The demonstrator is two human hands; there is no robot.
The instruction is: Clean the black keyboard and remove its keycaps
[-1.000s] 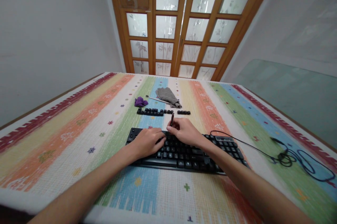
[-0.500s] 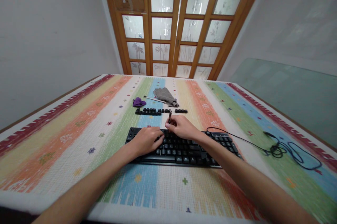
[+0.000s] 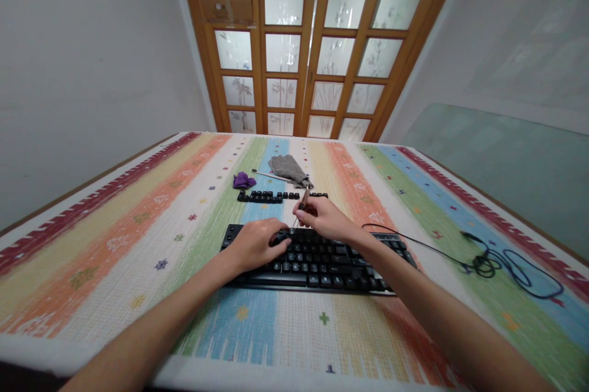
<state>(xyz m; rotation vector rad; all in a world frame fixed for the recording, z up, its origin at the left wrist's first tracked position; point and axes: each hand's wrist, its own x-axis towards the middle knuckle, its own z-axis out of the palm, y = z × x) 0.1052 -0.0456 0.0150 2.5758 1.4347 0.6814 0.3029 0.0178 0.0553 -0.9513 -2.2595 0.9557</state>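
With my left fingers (image 3: 279,249) on the keyboard (image 3: 317,264) before me, their hold unclear, my right fingers (image 3: 304,215) pinch a slim tool (image 3: 305,197), seemingly working its far edge, which next calls for steady aim.

Wooden doors (image 3: 307,30), bright frosted panes (image 3: 282,53) — grey walls (image 3: 92,42) either side — table (image 3: 151,220) under striped cloth.

1 cam only, head-worn, looking fwd + down from just above the near edge of the table (image 3: 103,245). Wide FOV (side lines lean hard; pic squeezed in ht). Forearms (image 3: 175,312) enter from btm corners, kbd (image 3: 322,263) sits below ctr, pretty near. Far bg: glazed doors (image 3: 306,30) straight ahead, cut off at top.
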